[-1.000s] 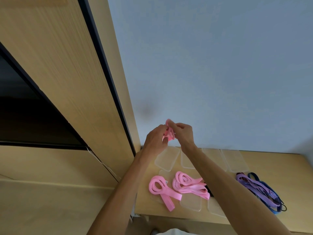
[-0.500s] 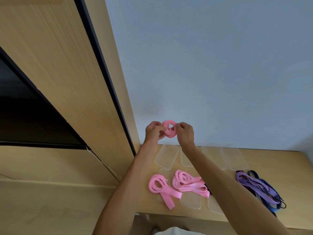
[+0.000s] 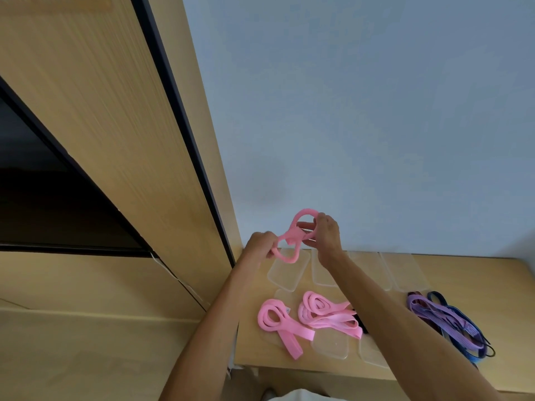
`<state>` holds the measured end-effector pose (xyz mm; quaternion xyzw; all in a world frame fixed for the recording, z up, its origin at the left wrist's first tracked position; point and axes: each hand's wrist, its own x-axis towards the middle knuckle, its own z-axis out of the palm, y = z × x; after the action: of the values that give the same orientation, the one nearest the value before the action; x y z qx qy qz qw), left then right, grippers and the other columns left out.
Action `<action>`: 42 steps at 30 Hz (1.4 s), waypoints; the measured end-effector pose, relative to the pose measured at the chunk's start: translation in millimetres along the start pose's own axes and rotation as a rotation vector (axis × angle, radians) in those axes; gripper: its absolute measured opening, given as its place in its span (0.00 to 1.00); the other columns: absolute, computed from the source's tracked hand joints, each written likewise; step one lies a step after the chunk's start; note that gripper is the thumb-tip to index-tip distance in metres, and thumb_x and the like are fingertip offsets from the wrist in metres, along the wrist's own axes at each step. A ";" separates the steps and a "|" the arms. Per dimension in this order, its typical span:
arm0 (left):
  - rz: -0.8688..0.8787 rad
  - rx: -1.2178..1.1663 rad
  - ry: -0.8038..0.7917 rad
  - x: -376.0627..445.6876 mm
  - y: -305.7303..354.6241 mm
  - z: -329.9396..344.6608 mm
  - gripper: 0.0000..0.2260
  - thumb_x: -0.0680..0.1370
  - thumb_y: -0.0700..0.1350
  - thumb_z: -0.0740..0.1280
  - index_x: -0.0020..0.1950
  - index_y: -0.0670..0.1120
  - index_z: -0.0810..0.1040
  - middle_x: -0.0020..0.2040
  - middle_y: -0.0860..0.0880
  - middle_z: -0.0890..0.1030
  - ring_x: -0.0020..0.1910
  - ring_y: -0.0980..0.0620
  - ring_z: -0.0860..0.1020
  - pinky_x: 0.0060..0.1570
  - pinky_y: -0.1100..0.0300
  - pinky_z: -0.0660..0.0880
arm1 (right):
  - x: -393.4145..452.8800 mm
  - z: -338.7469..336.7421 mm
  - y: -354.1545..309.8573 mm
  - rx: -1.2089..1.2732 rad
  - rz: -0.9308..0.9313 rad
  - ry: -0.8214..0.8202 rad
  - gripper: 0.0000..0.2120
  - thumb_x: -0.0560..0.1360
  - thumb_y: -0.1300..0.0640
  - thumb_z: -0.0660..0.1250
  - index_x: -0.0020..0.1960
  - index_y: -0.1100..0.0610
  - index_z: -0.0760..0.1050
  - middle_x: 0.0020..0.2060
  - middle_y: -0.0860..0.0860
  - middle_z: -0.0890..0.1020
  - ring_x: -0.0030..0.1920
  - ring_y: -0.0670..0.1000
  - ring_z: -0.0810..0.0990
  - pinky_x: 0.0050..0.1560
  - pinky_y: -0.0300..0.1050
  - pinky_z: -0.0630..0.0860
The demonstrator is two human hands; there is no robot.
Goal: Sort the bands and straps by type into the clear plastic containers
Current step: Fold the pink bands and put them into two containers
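Both hands pinch the pink band (image 3: 292, 241) in the air, left hand (image 3: 259, 245) low, right hand (image 3: 325, 237) high. Best untwist its two loops, then lower it into the clear container (image 3: 285, 274) just beneath.

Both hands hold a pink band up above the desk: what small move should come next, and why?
Probably lower the pink band into the clear container just below it. The left hand and right hand grip it twisted into two loops in the air, and that container looks empty. Other pink straps lie nearer the desk edge.
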<state>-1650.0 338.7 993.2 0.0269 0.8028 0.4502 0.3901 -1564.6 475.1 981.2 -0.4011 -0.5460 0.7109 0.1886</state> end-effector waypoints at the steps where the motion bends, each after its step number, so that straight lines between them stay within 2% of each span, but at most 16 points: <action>1: 0.022 0.104 0.004 1.0 -4.4 1.1 0.05 0.70 0.35 0.61 0.44 0.38 0.74 0.38 0.45 0.75 0.35 0.48 0.72 0.37 0.60 0.66 | -0.8 2.9 -1.7 -0.031 -0.026 0.003 0.15 0.83 0.54 0.51 0.59 0.61 0.72 0.45 0.57 0.86 0.44 0.57 0.86 0.50 0.58 0.83; 3: 0.133 0.146 -0.026 6.6 -13.5 3.1 0.13 0.72 0.38 0.65 0.56 0.39 0.76 0.52 0.46 0.76 0.50 0.47 0.74 0.49 0.57 0.69 | -1.2 6.2 -3.9 -0.095 -0.082 0.011 0.14 0.83 0.54 0.51 0.58 0.60 0.72 0.44 0.56 0.86 0.43 0.54 0.87 0.47 0.56 0.83; 5: 0.242 0.002 -0.073 5.3 -15.8 3.3 0.22 0.72 0.43 0.69 0.66 0.43 0.75 0.61 0.49 0.76 0.59 0.49 0.74 0.55 0.57 0.69 | -1.5 8.6 -4.9 -0.142 -0.110 0.004 0.13 0.83 0.54 0.53 0.58 0.59 0.72 0.44 0.55 0.86 0.42 0.53 0.87 0.45 0.54 0.83; 7: 0.308 -0.081 -0.146 2.4 -14.4 3.7 0.17 0.74 0.42 0.71 0.62 0.41 0.78 0.55 0.48 0.80 0.52 0.49 0.77 0.50 0.58 0.71 | -1.7 10.6 -4.2 -0.172 -0.119 -0.005 0.12 0.82 0.54 0.54 0.57 0.58 0.73 0.43 0.54 0.86 0.42 0.53 0.86 0.44 0.54 0.84; 9: 0.316 -0.094 -0.191 2.0 -15.1 2.7 0.12 0.74 0.40 0.71 0.56 0.38 0.81 0.45 0.43 0.81 0.42 0.47 0.77 0.45 0.55 0.73 | -1.4 12.2 -2.2 -0.212 -0.131 -0.001 0.11 0.82 0.53 0.56 0.56 0.57 0.74 0.43 0.54 0.86 0.41 0.52 0.86 0.42 0.52 0.84; 10: 0.299 -0.119 -0.190 2.1 -15.2 1.3 0.11 0.74 0.39 0.72 0.55 0.37 0.81 0.44 0.41 0.82 0.41 0.47 0.78 0.45 0.53 0.75 | -1.3 13.2 -1.0 -0.212 -0.127 0.005 0.11 0.82 0.52 0.56 0.56 0.56 0.74 0.43 0.54 0.86 0.40 0.52 0.86 0.41 0.51 0.84; 13: 0.188 -0.303 -0.179 5.5 -19.3 -1.1 0.14 0.73 0.34 0.74 0.57 0.37 0.79 0.47 0.37 0.84 0.42 0.44 0.82 0.48 0.53 0.80 | -2.6 16.8 6.6 -0.135 -0.069 0.017 0.12 0.80 0.48 0.62 0.58 0.54 0.72 0.42 0.53 0.86 0.41 0.52 0.86 0.41 0.47 0.83; 16: 0.118 -0.444 -0.128 10.2 -21.7 0.0 0.15 0.72 0.31 0.73 0.58 0.36 0.77 0.48 0.35 0.83 0.44 0.42 0.82 0.49 0.53 0.81 | -7.7 22.7 25.1 -0.147 -0.003 -0.035 0.17 0.76 0.54 0.68 0.63 0.52 0.69 0.47 0.54 0.83 0.45 0.53 0.85 0.48 0.49 0.82; 18: 0.116 -0.405 -0.096 14.5 -24.7 0.1 0.13 0.73 0.33 0.72 0.57 0.37 0.79 0.49 0.35 0.84 0.44 0.43 0.82 0.51 0.52 0.80 | -13.2 24.1 38.9 -0.184 0.005 -0.043 0.20 0.73 0.61 0.69 0.64 0.54 0.70 0.47 0.54 0.83 0.46 0.53 0.84 0.46 0.47 0.81; 20: 0.129 -0.325 -0.097 18.4 -29.8 0.6 0.11 0.73 0.34 0.71 0.55 0.38 0.81 0.48 0.36 0.85 0.42 0.45 0.82 0.47 0.54 0.79 | -14.8 21.6 49.0 -0.163 0.015 -0.005 0.20 0.72 0.65 0.67 0.63 0.56 0.73 0.48 0.55 0.83 0.46 0.53 0.84 0.43 0.45 0.80; 23: 0.172 -0.164 -0.051 24.6 -41.2 4.3 0.07 0.70 0.35 0.72 0.47 0.41 0.85 0.43 0.41 0.86 0.38 0.49 0.81 0.39 0.59 0.77 | -14.7 18.4 61.1 -0.169 0.032 0.016 0.19 0.71 0.66 0.66 0.61 0.59 0.74 0.49 0.57 0.83 0.46 0.55 0.85 0.47 0.51 0.83; 26: 0.206 -0.054 -0.044 34.4 -53.0 11.3 0.02 0.69 0.38 0.73 0.40 0.40 0.86 0.40 0.41 0.85 0.36 0.49 0.79 0.40 0.56 0.74 | -18.2 16.9 75.2 -0.149 0.048 0.058 0.21 0.71 0.67 0.67 0.62 0.56 0.70 0.44 0.55 0.82 0.40 0.51 0.84 0.41 0.46 0.81; 29: 0.219 0.028 -0.067 46.2 -62.4 19.3 0.03 0.71 0.39 0.72 0.41 0.43 0.86 0.37 0.44 0.85 0.36 0.49 0.80 0.39 0.57 0.74 | -15.6 12.7 94.0 -0.117 0.103 0.056 0.26 0.70 0.69 0.68 0.65 0.55 0.67 0.45 0.61 0.84 0.42 0.57 0.84 0.45 0.50 0.81; 31: 0.213 0.060 -0.075 53.9 -66.5 24.5 0.03 0.71 0.39 0.73 0.41 0.45 0.86 0.37 0.45 0.85 0.36 0.50 0.80 0.38 0.57 0.76 | -8.6 10.0 103.5 -0.124 0.143 0.072 0.29 0.68 0.71 0.69 0.66 0.56 0.66 0.44 0.63 0.84 0.42 0.59 0.84 0.43 0.51 0.81; 36: 0.135 0.057 -0.060 80.7 -71.1 36.8 0.06 0.70 0.35 0.72 0.44 0.42 0.86 0.39 0.42 0.85 0.38 0.48 0.79 0.44 0.55 0.76 | 21.4 13.2 110.5 -0.192 0.224 0.078 0.31 0.67 0.70 0.71 0.67 0.58 0.67 0.44 0.61 0.84 0.39 0.55 0.84 0.36 0.45 0.77; 42: 0.056 0.199 -0.024 129.3 -86.9 51.2 0.07 0.75 0.37 0.69 0.48 0.42 0.86 0.44 0.43 0.85 0.49 0.42 0.82 0.53 0.47 0.79 | 68.0 20.0 140.5 -0.254 0.374 0.080 0.33 0.66 0.69 0.71 0.69 0.56 0.68 0.45 0.57 0.85 0.37 0.53 0.85 0.34 0.45 0.80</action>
<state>-1679.7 374.1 835.9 0.0934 0.8377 0.3788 0.3822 -1597.5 463.8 827.7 -0.5438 -0.5394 0.6424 0.0230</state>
